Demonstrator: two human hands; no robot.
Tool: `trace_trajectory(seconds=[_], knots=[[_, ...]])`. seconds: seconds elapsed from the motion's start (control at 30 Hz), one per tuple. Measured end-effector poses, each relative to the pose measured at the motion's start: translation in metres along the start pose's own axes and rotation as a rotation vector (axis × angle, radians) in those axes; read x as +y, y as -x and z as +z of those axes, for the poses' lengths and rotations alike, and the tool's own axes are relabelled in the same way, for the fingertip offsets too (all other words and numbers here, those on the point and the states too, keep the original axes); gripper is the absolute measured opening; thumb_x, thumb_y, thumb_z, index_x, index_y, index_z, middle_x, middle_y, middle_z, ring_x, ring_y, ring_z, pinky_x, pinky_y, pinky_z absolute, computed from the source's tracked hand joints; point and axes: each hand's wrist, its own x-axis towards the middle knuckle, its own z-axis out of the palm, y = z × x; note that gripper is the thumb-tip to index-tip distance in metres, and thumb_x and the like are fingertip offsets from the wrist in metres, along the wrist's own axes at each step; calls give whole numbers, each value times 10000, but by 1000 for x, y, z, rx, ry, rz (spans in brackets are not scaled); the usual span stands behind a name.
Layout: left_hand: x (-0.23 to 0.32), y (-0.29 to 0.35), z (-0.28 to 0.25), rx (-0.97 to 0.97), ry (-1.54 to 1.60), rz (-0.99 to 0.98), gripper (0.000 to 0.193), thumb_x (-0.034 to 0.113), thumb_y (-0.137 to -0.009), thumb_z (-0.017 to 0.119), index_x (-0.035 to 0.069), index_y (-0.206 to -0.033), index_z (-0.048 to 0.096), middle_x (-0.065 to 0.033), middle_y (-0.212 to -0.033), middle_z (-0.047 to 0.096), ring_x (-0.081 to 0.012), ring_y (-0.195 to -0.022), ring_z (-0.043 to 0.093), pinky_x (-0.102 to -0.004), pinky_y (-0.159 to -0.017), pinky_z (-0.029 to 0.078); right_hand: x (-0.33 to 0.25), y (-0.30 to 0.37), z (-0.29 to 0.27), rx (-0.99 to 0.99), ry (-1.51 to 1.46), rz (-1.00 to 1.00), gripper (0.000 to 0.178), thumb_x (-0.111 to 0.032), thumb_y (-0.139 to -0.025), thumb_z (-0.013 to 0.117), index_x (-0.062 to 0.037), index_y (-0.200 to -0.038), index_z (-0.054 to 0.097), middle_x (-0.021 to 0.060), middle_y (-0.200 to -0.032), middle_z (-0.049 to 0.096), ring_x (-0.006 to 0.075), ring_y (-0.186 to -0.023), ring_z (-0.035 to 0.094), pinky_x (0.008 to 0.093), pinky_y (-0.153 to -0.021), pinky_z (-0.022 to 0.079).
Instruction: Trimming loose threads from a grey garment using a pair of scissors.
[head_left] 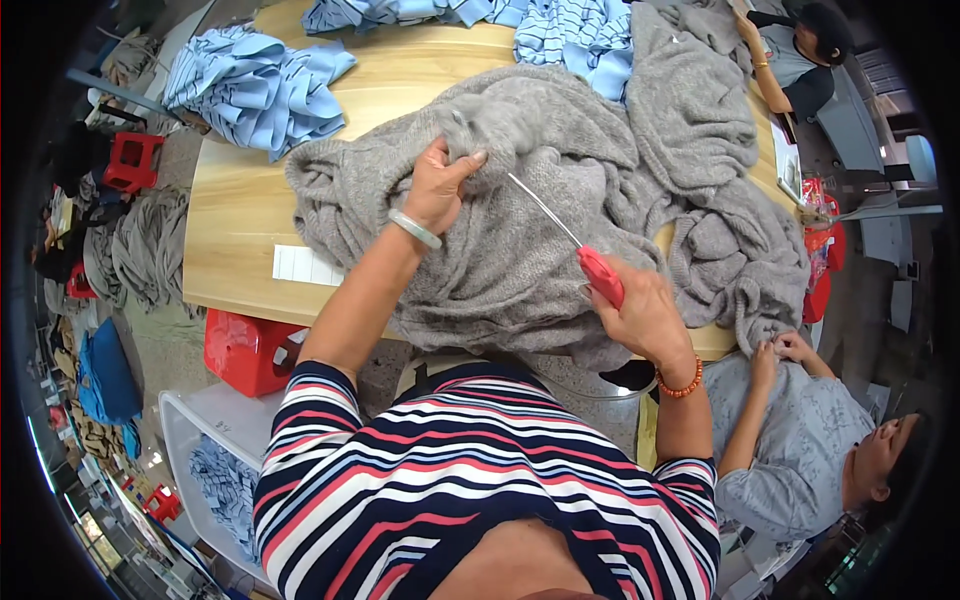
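A large heap of grey knit fabric [540, 230] lies bunched across the wooden table in front of me and hangs over its near edge. My left hand [440, 185] is closed on a fold near the top of the heap, with thumb and fingers pinching it. In my right hand [645, 312] is a red-handled tool [600, 277] with a long, thin metal shaft. Its tip points up and left, over the fabric and a little right of my left fingers. Whether the tip touches the knit, I cannot tell.
Light blue pleated cloth [255, 90] is piled along the far side of the wooden table [225, 235]. White paper labels [305, 265] lie at left. Below stand a red stool [245, 350] and a clear bin [185, 410]. Two people work at right, one handling grey knit.
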Motion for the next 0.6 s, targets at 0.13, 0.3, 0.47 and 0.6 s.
trace_trajectory(seconds=[0.13, 0.3, 0.47, 0.6], knots=[[-20, 3, 8, -76, -42, -57, 397, -7, -854, 644, -10, -1213, 475, -77, -1075, 638, -127, -966, 607, -237, -864, 465, -6, 3, -8, 4, 46, 3, 246, -161, -815, 608, -60, -1040, 599, 228, -775, 627, 436, -755, 606, 488, -702, 465], [-15, 6, 10, -91, 40, -87, 277, 32, -909, 565, -3, -1181, 530, -98, -1126, 633, -169, -1049, 601, -309, -954, 464, -1, 7, -8, 64, 73, 38, 230, -178, -823, 601, -55, -1017, 593, 229, -739, 618, 441, -744, 601, 508, -704, 458], [-3, 12, 2, 0, 138, -140, 242, 28, -903, 562, -4, -1143, 565, -101, -1105, 643, -181, -1022, 615, -319, -934, 477, -7, 14, -12, 61, 65, -43, 221, -168, -819, 606, -61, -1013, 593, 230, -709, 609, 437, -719, 598, 496, -672, 461], [-12, 23, 5, 26, -100, -35, 173, 15, -885, 554, -4, -1033, 642, -83, -970, 679, -176, -929, 643, -300, -868, 490, -20, 18, -18, 95, 40, -67, 222, -164, -816, 611, -58, -1010, 592, 227, -694, 604, 435, -702, 593, 493, -657, 461]])
